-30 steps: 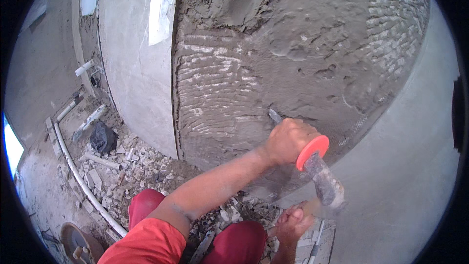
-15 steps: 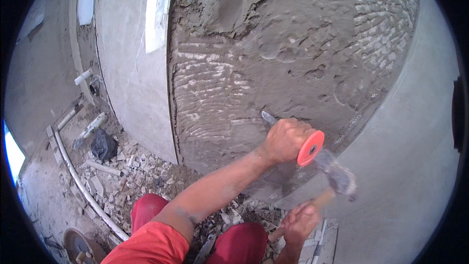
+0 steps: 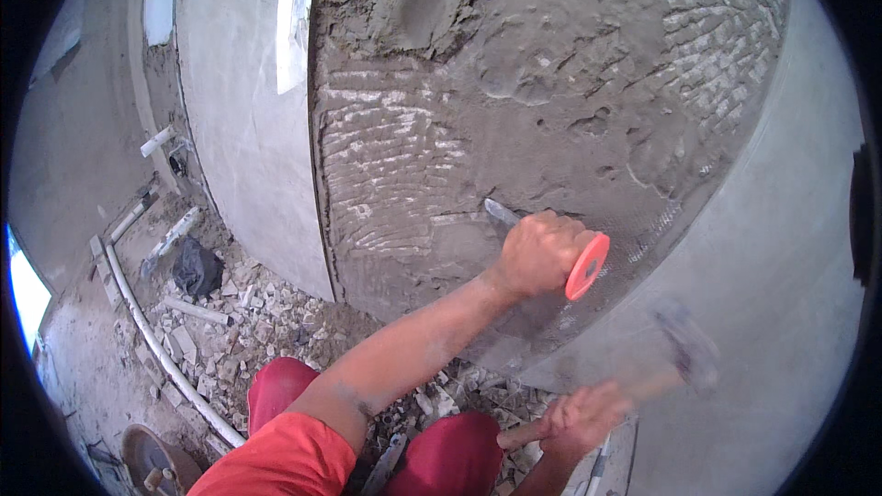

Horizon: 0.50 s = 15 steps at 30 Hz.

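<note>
My left hand (image 3: 542,253) is closed round a chisel (image 3: 501,213) with an orange round guard (image 3: 588,266); the tip rests against a mortar-covered wall section (image 3: 551,147) with ridged patches and pitted areas. Below and to the right, my right hand (image 3: 579,415) grips the wooden handle of a hammer (image 3: 689,358), whose head is blurred and off to the right of the chisel's struck end. My left forearm crosses from the bottom, and my knees show in red below.
Broken rubble (image 3: 239,331) covers the floor at left, with white pipes (image 3: 165,363), a dark bag (image 3: 197,271) and a bucket (image 3: 156,455) at lower left. Smooth grey panels (image 3: 230,147) border the mortar on the left and right.
The hammer and my right hand have swung right, away from the chisel's end. The chisel and left hand sit slightly higher and further left in the picture, still held together.
</note>
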Each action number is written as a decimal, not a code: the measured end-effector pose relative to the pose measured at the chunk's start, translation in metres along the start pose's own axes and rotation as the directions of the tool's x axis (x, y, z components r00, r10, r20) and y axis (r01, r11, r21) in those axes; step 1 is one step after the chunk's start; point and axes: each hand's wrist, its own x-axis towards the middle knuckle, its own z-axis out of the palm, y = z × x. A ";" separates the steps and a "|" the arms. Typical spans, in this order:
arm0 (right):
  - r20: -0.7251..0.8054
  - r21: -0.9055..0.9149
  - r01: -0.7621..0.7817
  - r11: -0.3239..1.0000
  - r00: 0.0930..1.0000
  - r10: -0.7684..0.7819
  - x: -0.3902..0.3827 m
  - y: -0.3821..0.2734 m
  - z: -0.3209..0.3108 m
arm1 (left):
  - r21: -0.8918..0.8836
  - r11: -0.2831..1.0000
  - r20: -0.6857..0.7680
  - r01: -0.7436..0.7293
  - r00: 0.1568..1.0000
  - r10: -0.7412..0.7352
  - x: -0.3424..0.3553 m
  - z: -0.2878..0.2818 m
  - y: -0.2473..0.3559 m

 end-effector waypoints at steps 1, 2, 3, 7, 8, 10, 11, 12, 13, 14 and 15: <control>0.061 0.227 0.106 0.968 0.991 -0.123 -0.004 -0.008 0.011 | -0.004 1.000 0.010 0.003 1.000 -0.003 0.000 0.000 0.000; 0.034 0.356 0.161 0.920 0.982 -0.185 -0.003 -0.004 0.015 | -0.008 1.000 0.019 0.007 1.000 -0.007 0.001 0.001 0.001; 0.006 0.474 0.212 0.855 0.970 -0.244 -0.003 0.000 0.018 | -0.012 1.000 0.028 0.011 1.000 -0.011 0.001 0.002 0.001; 0.102 -0.124 0.110 0.986 0.990 -0.098 0.020 0.028 0.013 | -0.018 0.999 -0.022 0.033 0.999 -0.033 0.006 0.004 0.005; 0.187 -0.455 0.057 0.889 0.982 0.032 0.024 0.027 0.012 | -0.002 0.999 -0.021 0.034 0.999 -0.034 0.006 0.002 0.001; 0.231 -0.457 0.041 0.889 0.970 0.074 0.029 0.011 -0.005 | 0.025 0.999 -0.020 0.037 0.999 -0.037 0.005 -0.002 -0.001; 0.247 -0.457 0.030 0.889 0.964 0.094 0.028 0.003 -0.007 | 0.030 0.999 -0.013 0.040 0.999 -0.040 0.003 -0.003 -0.001; 0.211 -0.205 0.029 0.978 0.977 0.015 0.020 -0.003 -0.004 | 0.036 0.998 -0.007 0.044 0.999 -0.044 0.001 -0.003 -0.001; 0.153 0.061 0.046 0.997 0.987 -0.054 0.009 -0.010 0.006 | 0.022 0.999 -0.009 0.031 0.999 -0.030 0.001 -0.004 -0.001; 0.123 0.209 0.106 0.972 0.983 -0.134 0.007 -0.010 0.012 | 0.006 1.000 -0.008 0.018 1.000 -0.018 0.002 -0.004 0.000; 0.093 0.347 0.165 0.923 0.974 -0.209 0.005 -0.010 0.016 | -0.009 1.000 -0.007 0.006 1.000 -0.006 0.001 -0.005 0.001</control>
